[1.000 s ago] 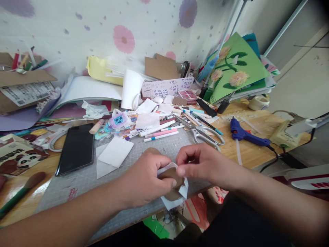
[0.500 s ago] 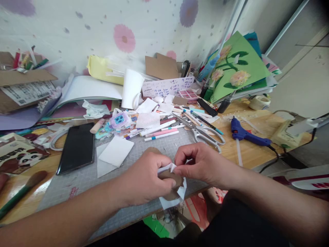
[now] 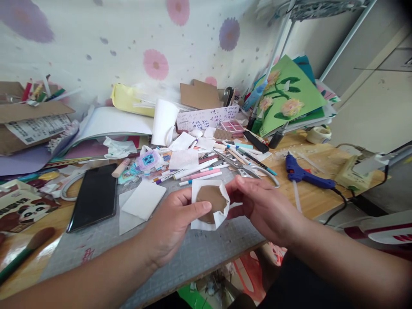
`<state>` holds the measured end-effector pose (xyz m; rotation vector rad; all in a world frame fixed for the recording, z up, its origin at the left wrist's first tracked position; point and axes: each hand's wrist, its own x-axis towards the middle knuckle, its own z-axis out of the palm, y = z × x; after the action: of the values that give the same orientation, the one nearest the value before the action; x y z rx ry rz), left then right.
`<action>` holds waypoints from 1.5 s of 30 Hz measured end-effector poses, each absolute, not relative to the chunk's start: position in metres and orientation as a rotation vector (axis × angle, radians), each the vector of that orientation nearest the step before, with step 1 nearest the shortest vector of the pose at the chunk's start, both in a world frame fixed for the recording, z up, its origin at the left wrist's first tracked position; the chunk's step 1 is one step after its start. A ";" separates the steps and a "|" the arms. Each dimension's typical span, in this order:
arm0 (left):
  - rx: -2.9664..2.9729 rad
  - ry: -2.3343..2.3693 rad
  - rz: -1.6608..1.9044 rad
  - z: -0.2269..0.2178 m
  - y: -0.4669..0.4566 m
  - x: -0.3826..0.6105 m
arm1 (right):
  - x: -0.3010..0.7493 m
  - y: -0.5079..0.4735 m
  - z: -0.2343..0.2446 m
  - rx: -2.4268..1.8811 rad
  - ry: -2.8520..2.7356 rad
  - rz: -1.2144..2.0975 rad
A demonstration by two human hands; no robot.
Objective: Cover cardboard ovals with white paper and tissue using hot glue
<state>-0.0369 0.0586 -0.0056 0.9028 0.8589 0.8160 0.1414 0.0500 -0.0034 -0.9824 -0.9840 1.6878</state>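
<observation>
My left hand [image 3: 178, 221] pinches a round brown cardboard piece [image 3: 210, 201], its thumb flat on the face and its fingers behind. White paper [image 3: 197, 223] lies under the cardboard and sticks out around it, folded up and creased along the right edge. Beside that edge is my right hand [image 3: 257, 204], fingers apart and partly curved; whether its fingertips touch the paper I cannot tell. Both hands are above the grey cutting mat [image 3: 128, 266]. Just beyond the right hand lie grey-handled scissors [image 3: 247, 169].
A blue glue gun [image 3: 302, 174] with a cord lies on the right. To the left are a black phone [image 3: 93, 197], white paper sheets [image 3: 146, 199] and a green-handled brush [image 3: 27, 249]. Several markers [image 3: 199, 171] and paper scraps crowd the middle, with a cardboard box [image 3: 28, 124] back left.
My left hand has raised the cardboard and paper and turned its face towards me. My right hand has let go of the paper's folded edge, and its fingers have spread. The view has tilted up slightly.
</observation>
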 end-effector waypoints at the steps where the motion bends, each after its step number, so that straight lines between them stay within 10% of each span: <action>1: 0.897 0.860 0.824 -0.005 0.059 -0.037 | 0.143 0.050 -0.003 -0.970 -0.970 1.711; 45: 1.116 0.919 0.712 -0.006 0.066 -0.044 | 0.142 0.063 -0.002 -1.337 -1.648 1.554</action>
<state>-0.0441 0.0660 -0.0061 1.1155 0.9188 0.7121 0.1421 0.0626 -0.0019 -1.3372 -1.6484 1.5539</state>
